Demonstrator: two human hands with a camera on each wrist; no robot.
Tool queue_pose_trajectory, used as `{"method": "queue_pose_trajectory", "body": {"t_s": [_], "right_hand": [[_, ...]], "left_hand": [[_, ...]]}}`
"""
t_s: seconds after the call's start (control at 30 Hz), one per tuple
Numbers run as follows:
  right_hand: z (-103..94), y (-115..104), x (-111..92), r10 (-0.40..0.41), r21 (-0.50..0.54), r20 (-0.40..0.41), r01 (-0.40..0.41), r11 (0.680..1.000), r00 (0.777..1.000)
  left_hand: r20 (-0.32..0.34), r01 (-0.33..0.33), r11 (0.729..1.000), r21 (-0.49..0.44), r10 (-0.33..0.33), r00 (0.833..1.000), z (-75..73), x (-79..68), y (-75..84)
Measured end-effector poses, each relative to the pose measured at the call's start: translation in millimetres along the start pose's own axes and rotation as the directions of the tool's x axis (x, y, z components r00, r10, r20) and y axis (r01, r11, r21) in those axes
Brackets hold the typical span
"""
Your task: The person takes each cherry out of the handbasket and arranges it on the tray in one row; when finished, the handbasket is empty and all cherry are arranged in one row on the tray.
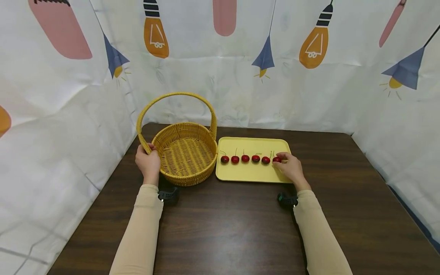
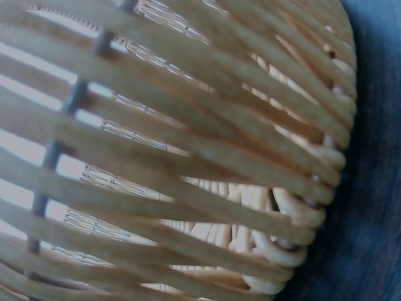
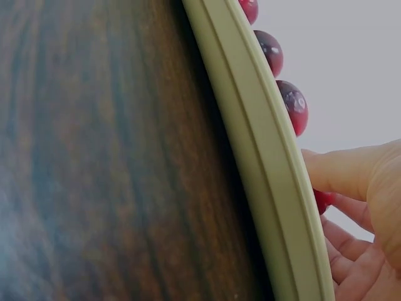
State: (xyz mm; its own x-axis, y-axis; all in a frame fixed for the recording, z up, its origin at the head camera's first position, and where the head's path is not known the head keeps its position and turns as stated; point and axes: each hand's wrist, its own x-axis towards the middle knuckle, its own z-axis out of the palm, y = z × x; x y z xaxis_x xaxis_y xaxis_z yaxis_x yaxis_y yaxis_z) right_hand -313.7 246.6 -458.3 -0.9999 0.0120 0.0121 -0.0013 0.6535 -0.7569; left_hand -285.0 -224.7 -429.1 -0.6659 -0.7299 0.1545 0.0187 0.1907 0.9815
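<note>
A yellow wicker basket with a tall arched handle stands at the left of the table. My left hand grips the left foot of that handle near the rim. The left wrist view is filled by the basket's woven side. Beside the basket lies a pale yellow tray bearing a row of red cherries with stems. At the row's right end, my right hand pinches the last cherry between thumb and fingers. In the right wrist view the tray's rim partly hides this cherry.
The dark wooden table reaches back to a white cloth wall printed with lamps and bulbs. Another cloth panel runs along the left side. Each wrist wears a dark strapped device.
</note>
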Motion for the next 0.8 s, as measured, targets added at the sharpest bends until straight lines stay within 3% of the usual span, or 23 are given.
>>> {"method": "queue_pose_trajectory", "body": {"t_s": [0.27, 0.4, 0.5, 0.6, 0.67, 0.7, 0.77, 0.8], "right_hand": [[-3.0, 2.4, 2.4, 0.026, 0.036, 0.033, -0.027, 0.999, 0.999], [-11.4, -2.0, 0.5, 0.013, 0.038, 0.006, -0.013, 0.999, 1.0], [-18.4, -6.0, -0.9, -0.013, 0.024, -0.076, 0.015, 1.0, 0.997], [-22.6, -10.2, -3.2, -0.03, 0.042, -0.157, 0.038, 0.998, 0.987], [-23.4, -13.0, -5.5, -0.038, 0.067, -0.202, 0.052, 0.996, 0.979], [-23.4, -15.4, -6.9, -0.046, 0.076, -0.221, 0.064, 0.995, 0.974], [-23.0, -21.1, -10.4, -0.07, 0.094, -0.246, 0.096, 0.991, 0.967], [-22.7, -24.1, -11.8, -0.086, 0.098, -0.257, 0.114, 0.989, 0.963]], "left_hand": [[0.003, 0.006, 1.0, -0.016, -0.006, 1.0, -6.8, 1.1, 3.9], [0.031, 0.009, 0.993, -0.117, -0.005, 1.0, -11.9, 0.5, 13.9], [0.029, -0.036, 0.982, -0.184, 0.042, 0.999, -13.3, -1.7, 26.1], [0.002, -0.145, 0.978, -0.147, 0.147, 0.989, -12.2, -7.9, 40.0], [-0.01, -0.237, 0.967, -0.088, 0.237, 0.971, -8.9, -16.1, 47.9], [-0.024, -0.301, 0.952, -0.057, 0.3, 0.954, -6.1, -20.8, 51.0], [-0.067, -0.439, 0.899, -0.014, 0.437, 0.897, -0.5, -32.5, 58.0], [-0.093, -0.507, 0.862, -0.008, 0.504, 0.859, 2.7, -38.8, 61.4]]}}
